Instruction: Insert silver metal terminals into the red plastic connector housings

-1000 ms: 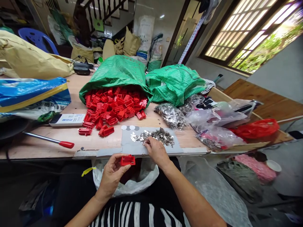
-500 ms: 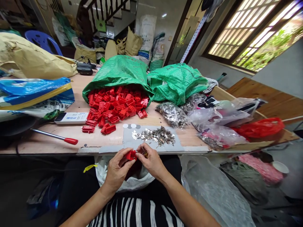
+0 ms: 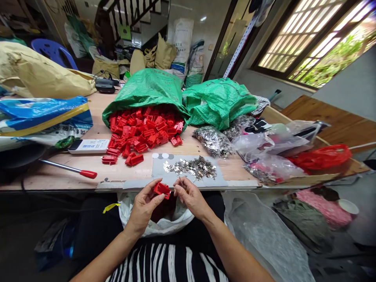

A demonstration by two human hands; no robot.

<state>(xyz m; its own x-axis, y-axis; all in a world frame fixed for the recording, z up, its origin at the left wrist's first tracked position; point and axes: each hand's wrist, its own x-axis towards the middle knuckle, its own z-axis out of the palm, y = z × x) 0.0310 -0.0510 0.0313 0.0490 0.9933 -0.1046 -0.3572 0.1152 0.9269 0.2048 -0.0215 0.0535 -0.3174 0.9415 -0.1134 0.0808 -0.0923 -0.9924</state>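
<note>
My left hand (image 3: 146,203) pinches a small red plastic housing (image 3: 162,189) between thumb and fingers, its hollow side tilted up. A tiny shiny spot shows at its right end. Just to the right, my right hand (image 3: 189,197) is closed, thumb against fingers, around something thin that is mostly hidden; its kind is unclear. The hands are apart, above an opened white sack (image 3: 173,227) in my lap with dark red inside. Beyond them, a pile of small silvery metal pieces (image 3: 194,167) lies on a grey sheet (image 3: 160,174).
Red housings (image 3: 141,133) spill from a green sack (image 3: 149,86). A second green sack (image 3: 219,102) and a plastic bag of metal pieces (image 3: 213,143) stand right of it. A lever with red grip (image 3: 88,174) juts out at left. An open box (image 3: 311,180) of bags sits at right.
My right hand has drawn slightly right, away from the red housing. My left hand has tilted the housing, so more of its hollow side shows.
</note>
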